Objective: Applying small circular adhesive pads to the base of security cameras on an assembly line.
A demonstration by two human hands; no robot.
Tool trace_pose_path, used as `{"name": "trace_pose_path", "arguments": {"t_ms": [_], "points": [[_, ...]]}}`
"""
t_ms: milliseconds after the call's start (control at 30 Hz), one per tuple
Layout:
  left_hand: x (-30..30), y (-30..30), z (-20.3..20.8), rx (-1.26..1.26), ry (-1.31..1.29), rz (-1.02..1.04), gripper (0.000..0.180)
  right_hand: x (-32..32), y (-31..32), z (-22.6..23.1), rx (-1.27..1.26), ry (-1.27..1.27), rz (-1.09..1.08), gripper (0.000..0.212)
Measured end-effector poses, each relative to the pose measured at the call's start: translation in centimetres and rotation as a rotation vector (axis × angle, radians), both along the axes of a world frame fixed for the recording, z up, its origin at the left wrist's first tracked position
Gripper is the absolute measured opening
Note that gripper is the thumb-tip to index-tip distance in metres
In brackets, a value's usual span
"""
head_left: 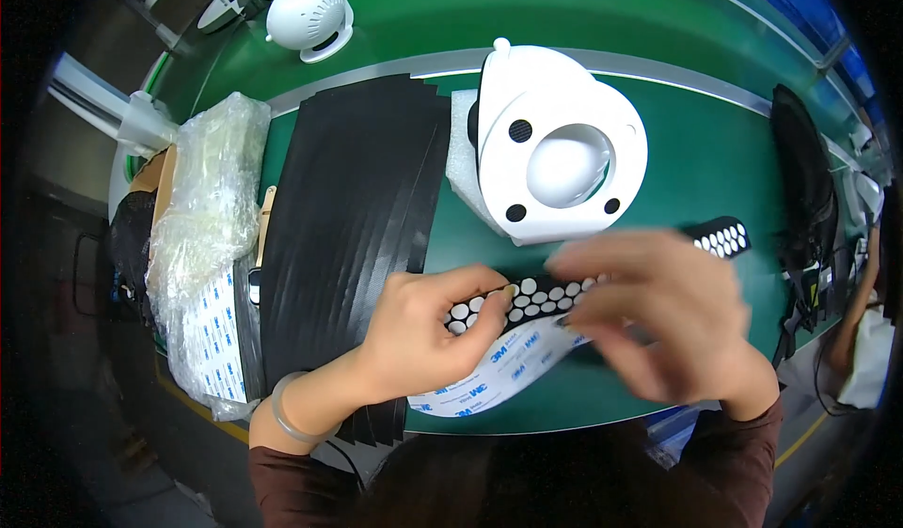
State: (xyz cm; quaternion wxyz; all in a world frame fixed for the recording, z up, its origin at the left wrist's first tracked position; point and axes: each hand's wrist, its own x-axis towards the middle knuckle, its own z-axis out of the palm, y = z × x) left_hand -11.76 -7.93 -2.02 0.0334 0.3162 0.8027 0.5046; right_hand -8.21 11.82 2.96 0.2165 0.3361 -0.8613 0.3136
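My left hand (414, 326) pinches a black strip with rows of white round dots (530, 287) between thumb and fingers. Partly loose from the strip, white backing paper printed in blue (503, 366) curls down below it. Over the strip's right part is my right hand (668, 312), smeared by motion; its fingertips are close to the strip, and their grip is unclear. Beyond the right hand a dotted black end (722, 238) shows; whether it belongs to the same strip is hidden. A white rounded housing (562, 100) with a large round opening and three black round pads stands ahead of my hands.
Left of my hands lies a stack of black sheets (348, 199). Farther left is clear plastic wrapping (212, 171) with blue-printed strips. Another white rounded device (308, 15) stands at the back. Black material (804, 180) hangs at the right edge, near another person's arm (867, 288).
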Motion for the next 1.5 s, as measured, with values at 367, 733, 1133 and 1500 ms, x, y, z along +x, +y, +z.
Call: {"name": "trace_pose_path", "arguments": {"t_ms": [367, 733, 1133, 1500], "points": [[0.4, -0.1, -0.1, -0.118, 0.445, 0.055, 0.064, -4.1, 2.1, 1.0, -0.541, -0.429, -0.331, 0.010], [0.5, -0.2, -0.2, -0.123, 0.404, 0.059, 0.061, -4.4, 1.8, 0.8, -0.509, -0.393, -0.349, 0.007], [0.4, -0.2, -0.2, -0.124, 0.414, 0.059, 0.065, -4.5, 1.5, 0.5, -0.415, -0.288, -0.389, 0.008], [0.4, -0.1, -0.3, -0.101, 0.389, 0.040, 0.073, -5.9, 4.1, 2.9, -0.421, -0.684, -0.268, 0.025]]}}
